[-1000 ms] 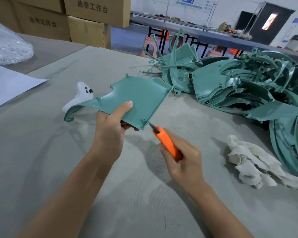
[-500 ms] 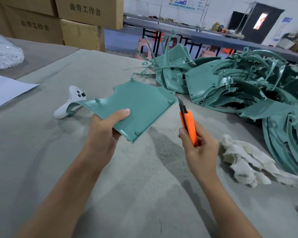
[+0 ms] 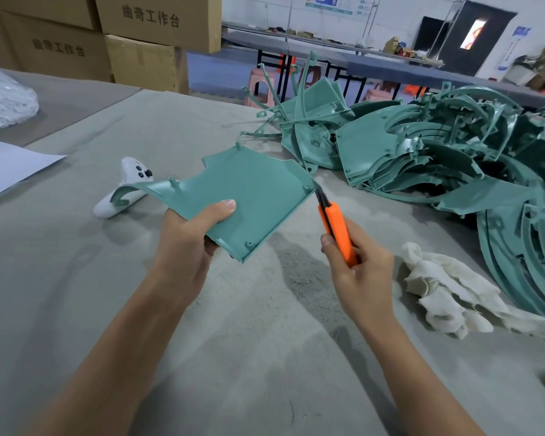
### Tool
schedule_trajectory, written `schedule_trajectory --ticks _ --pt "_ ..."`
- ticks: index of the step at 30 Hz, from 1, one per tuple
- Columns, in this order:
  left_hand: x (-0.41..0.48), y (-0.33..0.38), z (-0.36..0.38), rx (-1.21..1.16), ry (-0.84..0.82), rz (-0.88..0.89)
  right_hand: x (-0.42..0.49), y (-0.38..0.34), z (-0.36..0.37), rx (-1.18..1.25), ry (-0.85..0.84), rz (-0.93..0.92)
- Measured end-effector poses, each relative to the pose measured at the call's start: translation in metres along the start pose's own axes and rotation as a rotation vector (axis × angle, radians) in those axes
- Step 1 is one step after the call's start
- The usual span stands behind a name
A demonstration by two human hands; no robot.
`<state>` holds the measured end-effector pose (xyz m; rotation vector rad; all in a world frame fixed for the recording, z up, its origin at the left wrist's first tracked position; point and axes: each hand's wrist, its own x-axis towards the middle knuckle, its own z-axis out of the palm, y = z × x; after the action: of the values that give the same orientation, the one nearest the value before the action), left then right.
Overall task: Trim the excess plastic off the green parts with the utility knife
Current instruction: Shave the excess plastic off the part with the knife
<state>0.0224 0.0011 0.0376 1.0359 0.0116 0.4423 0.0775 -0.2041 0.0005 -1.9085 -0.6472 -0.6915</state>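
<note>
Leaning in since 0.5 s ago, the utility knife [image 3: 337,229] meets the right corner of the green part [image 3: 252,193], which the left hand [image 3: 183,247] pinches above the table [image 3: 76,294], thumb on top, offering that edge to the right hand [image 3: 364,278] wrapped round the handle.

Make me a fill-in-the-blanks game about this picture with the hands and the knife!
1. The left hand holds a flat ____ part.
2. The right hand grips a utility knife with an ____ handle.
3. A crumpled ____ cloth lies on the table near the right hand.
4. The white controller lies on the ____ side of the held part.

Missing words: green, orange, white, left.
</note>
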Motion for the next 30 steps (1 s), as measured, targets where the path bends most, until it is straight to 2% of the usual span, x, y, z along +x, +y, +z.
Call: schedule_trajectory --ticks 4,9,17,22,28,30 --pt "0.001 0.001 -0.002 -0.013 0.035 0.002 -0.008 -0.007 0.002 -0.027 -0.100 -0.124" --pt "0.001 -0.002 -0.001 -0.022 0.019 0.000 0.003 -0.002 0.004 0.074 -0.012 0.036" --pt "0.001 -0.004 -0.002 -0.025 0.019 -0.012 0.004 -0.003 0.002 0.092 0.018 0.092" --pt "0.001 -0.005 -0.002 -0.020 0.009 -0.006 0.001 -0.001 0.003 0.045 0.012 0.029" --pt "0.003 -0.003 -0.003 -0.026 0.058 -0.004 -0.014 -0.011 0.010 -0.029 -0.136 -0.243" --pt "0.004 -0.002 -0.004 -0.027 0.058 -0.008 -0.010 -0.010 0.010 -0.043 -0.112 -0.223"
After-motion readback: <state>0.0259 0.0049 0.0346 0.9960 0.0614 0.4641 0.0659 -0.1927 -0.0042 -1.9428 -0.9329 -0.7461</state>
